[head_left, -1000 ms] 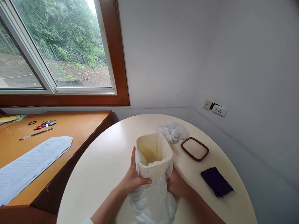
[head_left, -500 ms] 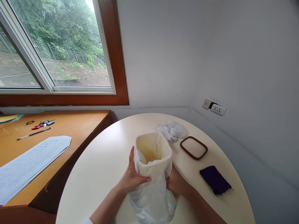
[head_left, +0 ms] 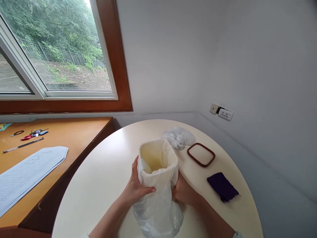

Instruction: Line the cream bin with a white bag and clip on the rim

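Observation:
A small trash bin point(head_left: 154, 158) stands on the round table, lined with a white plastic bag point(head_left: 158, 205) folded over its rim and hanging loose down the front. My left hand point(head_left: 136, 188) grips the left side, thumb across the front of the bag. On the opposite side my right hand point(head_left: 182, 190) holds the bin too, its fingertips partly hidden by the plastic. Right of the bin lies a brown rounded rectangular ring point(head_left: 201, 154). Behind, a knotted white plastic bag point(head_left: 179, 137) rests on the tabletop. A folded dark purple cloth point(head_left: 223, 186) is at the right.
The round cream table point(head_left: 99, 172) borders a wooden desk point(head_left: 79, 132) on the left. On that desk are papers point(head_left: 32, 175), a pen point(head_left: 23, 145) and keys point(head_left: 36, 133). A wall socket point(head_left: 225, 114) is at the right, a window point(head_left: 71, 49) at the upper left.
The whole view has shifted slightly, so everything appears a little further left. Both hands keep the same hold on the lined bin.

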The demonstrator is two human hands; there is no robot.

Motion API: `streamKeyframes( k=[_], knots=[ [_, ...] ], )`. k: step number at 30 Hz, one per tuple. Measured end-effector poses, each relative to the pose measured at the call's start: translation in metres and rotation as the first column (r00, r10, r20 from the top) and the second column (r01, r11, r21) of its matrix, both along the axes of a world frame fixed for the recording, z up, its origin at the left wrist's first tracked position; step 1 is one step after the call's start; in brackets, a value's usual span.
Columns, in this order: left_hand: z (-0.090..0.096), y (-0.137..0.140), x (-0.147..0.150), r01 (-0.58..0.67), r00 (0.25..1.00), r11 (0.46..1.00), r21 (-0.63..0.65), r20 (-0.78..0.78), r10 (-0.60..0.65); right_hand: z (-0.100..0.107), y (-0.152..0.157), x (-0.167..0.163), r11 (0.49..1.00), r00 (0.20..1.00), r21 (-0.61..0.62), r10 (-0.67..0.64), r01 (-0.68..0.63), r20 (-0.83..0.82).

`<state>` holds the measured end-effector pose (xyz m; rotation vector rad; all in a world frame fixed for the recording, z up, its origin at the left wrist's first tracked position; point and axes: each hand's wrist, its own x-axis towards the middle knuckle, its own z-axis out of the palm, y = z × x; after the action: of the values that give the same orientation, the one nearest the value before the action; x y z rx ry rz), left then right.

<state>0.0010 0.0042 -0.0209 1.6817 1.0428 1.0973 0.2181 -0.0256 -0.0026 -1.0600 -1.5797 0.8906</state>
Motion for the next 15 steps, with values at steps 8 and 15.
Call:
streamKeyframes(
  k=[8,15],
  knots=[
    [0.0004,0.0,-0.0007,0.02,1.0,0.999,-0.044,-0.012,-0.021,-0.0025,0.0005,0.0026,0.984,0.988,-0.107,0.149,-0.144,0.038],
    [0.0043,-0.0018,0.001,0.026,1.0,0.999,-0.028,0.014,-0.025,-0.001,-0.001,0.0032,0.986,0.99,-0.098,0.139,-0.136,0.018]
  ],
)
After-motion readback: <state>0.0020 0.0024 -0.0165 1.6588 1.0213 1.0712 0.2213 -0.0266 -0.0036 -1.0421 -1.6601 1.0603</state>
